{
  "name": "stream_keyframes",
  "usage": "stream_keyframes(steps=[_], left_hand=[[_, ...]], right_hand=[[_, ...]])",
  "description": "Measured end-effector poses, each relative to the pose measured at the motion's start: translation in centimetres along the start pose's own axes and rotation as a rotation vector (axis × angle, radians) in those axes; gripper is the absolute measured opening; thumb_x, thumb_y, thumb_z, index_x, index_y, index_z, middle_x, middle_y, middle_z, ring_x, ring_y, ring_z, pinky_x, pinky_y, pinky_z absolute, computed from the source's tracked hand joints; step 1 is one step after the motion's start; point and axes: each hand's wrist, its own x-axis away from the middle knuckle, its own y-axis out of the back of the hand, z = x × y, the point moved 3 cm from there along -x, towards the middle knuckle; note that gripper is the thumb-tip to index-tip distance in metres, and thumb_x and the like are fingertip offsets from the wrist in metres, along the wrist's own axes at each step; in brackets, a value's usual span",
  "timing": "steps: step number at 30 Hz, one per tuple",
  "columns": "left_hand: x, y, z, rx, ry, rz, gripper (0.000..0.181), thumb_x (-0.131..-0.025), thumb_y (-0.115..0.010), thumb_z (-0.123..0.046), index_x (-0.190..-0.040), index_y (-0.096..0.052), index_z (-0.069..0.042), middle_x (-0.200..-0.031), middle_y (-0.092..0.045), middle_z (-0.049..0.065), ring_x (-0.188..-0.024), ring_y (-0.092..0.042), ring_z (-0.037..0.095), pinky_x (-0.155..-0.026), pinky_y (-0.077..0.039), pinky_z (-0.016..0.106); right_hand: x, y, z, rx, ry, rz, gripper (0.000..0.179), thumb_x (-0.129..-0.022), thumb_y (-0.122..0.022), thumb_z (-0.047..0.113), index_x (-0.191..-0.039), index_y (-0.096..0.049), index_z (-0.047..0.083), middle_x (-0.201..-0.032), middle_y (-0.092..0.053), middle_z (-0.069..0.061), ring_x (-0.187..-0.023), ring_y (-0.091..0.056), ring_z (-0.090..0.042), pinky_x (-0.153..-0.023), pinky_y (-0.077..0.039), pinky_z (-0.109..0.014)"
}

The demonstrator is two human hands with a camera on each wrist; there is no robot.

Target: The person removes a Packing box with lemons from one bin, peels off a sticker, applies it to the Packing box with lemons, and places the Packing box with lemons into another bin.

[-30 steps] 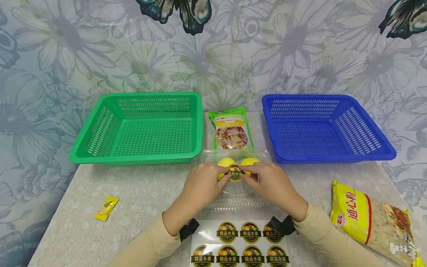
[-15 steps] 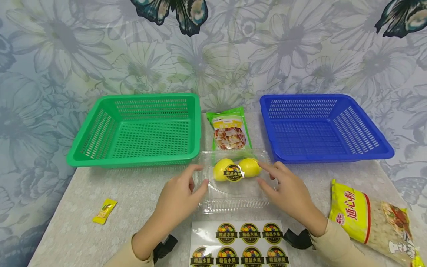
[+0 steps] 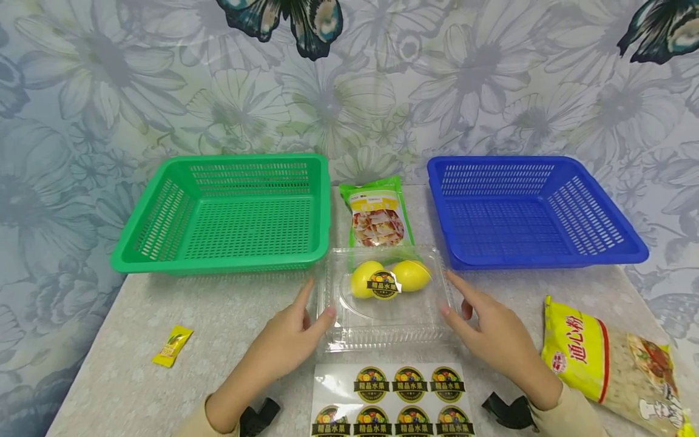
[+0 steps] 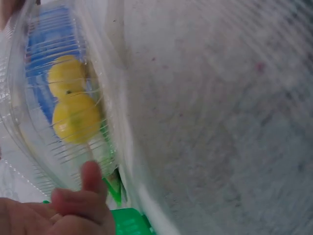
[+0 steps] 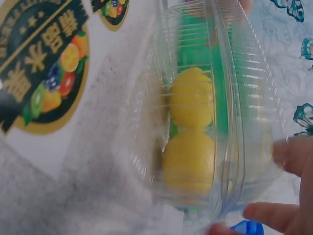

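A clear plastic clamshell box [image 3: 382, 337] stands shut in the middle of the table, with two lemons [image 3: 413, 277] visible inside. On its lid lies a round black-and-gold fruit sticker [image 3: 384, 285]. My left hand [image 3: 284, 340] is at the box's left side, thumb and forefinger extended, holding nothing. At the right side is my right hand [image 3: 497, 331], likewise spread, its thumb tip overlapping the box edge; whether it touches is unclear. Both lemons show through the box wall in the left wrist view, near my fingers [image 4: 92, 178]. The right wrist view has my fingers [image 5: 274, 215] beside the lid.
A sheet of matching stickers [image 3: 334, 385] lies in front of the box. Behind stand a green basket [image 3: 218, 265] and a blue basket [image 3: 546, 261], with a green snack bag [image 3: 379, 221] between them. A yellow sachet [image 3: 172, 346] lies left, a pasta bag [image 3: 611, 358] right.
Both hands have let go of the sticker, now on the lid, and have drawn apart to the box's left and right sides. The box looks nearly unmoved.
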Motion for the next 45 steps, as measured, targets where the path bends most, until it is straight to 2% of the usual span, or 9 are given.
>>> stream_keyframes(steps=[4,7,10,17,20,23,28,36,45], left_hand=[[-0.3,-0.7,0.5,0.057,0.000,0.083,0.085,-0.097,-0.038,-0.068,-0.161,-0.005,-0.022,-0.083,-0.062,0.010,-0.063,-0.055,0.022,-0.053,-0.048,0.038],[-0.3,-1.2,0.6,0.098,-0.026,0.103,0.088,-0.097,-0.035,-0.071,-0.161,0.001,-0.023,-0.128,-0.061,0.024,-0.102,-0.066,0.038,-0.085,-0.054,0.055],[-0.3,-1.5,0.5,0.147,-0.040,0.101,0.092,-0.095,-0.036,-0.073,-0.161,0.005,-0.024,-0.158,-0.029,0.024,-0.136,-0.043,0.049,-0.109,-0.034,0.066],[0.4,-2.1,-0.1,0.367,0.013,0.136,0.087,-0.097,-0.042,-0.067,-0.160,0.005,-0.031,-0.165,-0.011,0.021,-0.143,-0.028,0.054,-0.109,-0.029,0.072],[1.0,-2.4,-0.3,0.489,0.023,0.158,0.085,-0.098,-0.047,-0.060,-0.160,0.003,-0.030,-0.164,-0.010,0.025,-0.139,-0.033,0.056,-0.106,-0.033,0.072],[1.7,-2.7,-0.4,0.576,0.029,0.165,0.082,-0.099,-0.051,-0.052,-0.160,0.000,-0.030,-0.162,-0.013,0.028,-0.137,-0.037,0.054,-0.106,-0.034,0.070],[2.9,-2.9,-0.5,0.638,0.043,0.150,0.075,-0.100,-0.052,-0.043,-0.158,-0.006,-0.032,-0.160,-0.016,0.030,-0.133,-0.045,0.046,-0.106,-0.037,0.066],[4.2,-2.2,-0.8,0.706,0.041,0.131,0.068,-0.102,-0.047,-0.041,-0.157,-0.008,-0.034,-0.150,-0.032,0.029,-0.129,-0.050,0.037,-0.107,-0.035,0.068],[5.3,-0.9,-1.7,0.730,0.001,0.155,0.066,-0.104,-0.044,-0.042,-0.156,-0.005,-0.036,-0.134,-0.052,0.027,-0.124,-0.056,0.035,-0.107,-0.033,0.070]], right_hand=[[0.3,-0.4,-0.6,-0.001,-0.070,0.141,0.064,-0.100,-0.044,0.059,-0.156,-0.016,0.047,-0.095,-0.069,0.007,-0.064,-0.057,-0.008,-0.054,-0.045,-0.030],[0.5,-0.9,-0.8,-0.065,-0.077,0.218,0.067,-0.102,-0.039,0.058,-0.157,-0.001,0.048,-0.120,-0.070,-0.012,-0.092,-0.070,-0.026,-0.072,-0.055,-0.047],[0.6,-1.3,-0.5,-0.168,-0.040,0.237,0.071,-0.104,-0.040,0.054,-0.158,0.005,0.041,-0.148,-0.048,-0.023,-0.119,-0.061,-0.043,-0.093,-0.050,-0.061],[1.2,-1.2,0.1,-0.286,-0.034,0.222,0.071,-0.105,-0.042,0.049,-0.158,0.002,0.039,-0.162,-0.022,-0.015,-0.131,-0.050,-0.044,-0.107,-0.040,-0.060],[1.8,-1.0,0.2,-0.290,-0.060,0.223,0.070,-0.104,-0.044,0.049,-0.158,-0.001,0.041,-0.158,-0.033,-0.017,-0.126,-0.057,-0.040,-0.102,-0.046,-0.058],[2.5,-0.7,0.2,-0.308,-0.102,0.248,0.070,-0.103,-0.047,0.048,-0.156,-0.001,0.047,-0.115,-0.067,-0.020,-0.088,-0.068,-0.021,-0.077,-0.057,-0.042],[3.4,-0.3,0.6,-0.364,-0.108,0.270,0.070,-0.104,-0.049,0.042,-0.157,-0.004,0.046,-0.067,-0.048,0.002,-0.053,-0.037,-0.004,-0.049,-0.038,-0.026],[2.9,1.7,0.0,-0.340,0.040,0.002,0.065,-0.106,-0.047,0.021,-0.159,-0.013,0.035,-0.080,-0.064,0.003,-0.053,-0.042,-0.003,-0.050,-0.040,-0.024],[0.3,5.7,-6.4,-0.450,-0.272,-0.323,0.094,-0.102,-0.054,0.038,-0.154,0.023,0.033,-0.070,-0.062,0.020,-0.043,-0.046,-0.013,-0.043,-0.039,-0.030]])
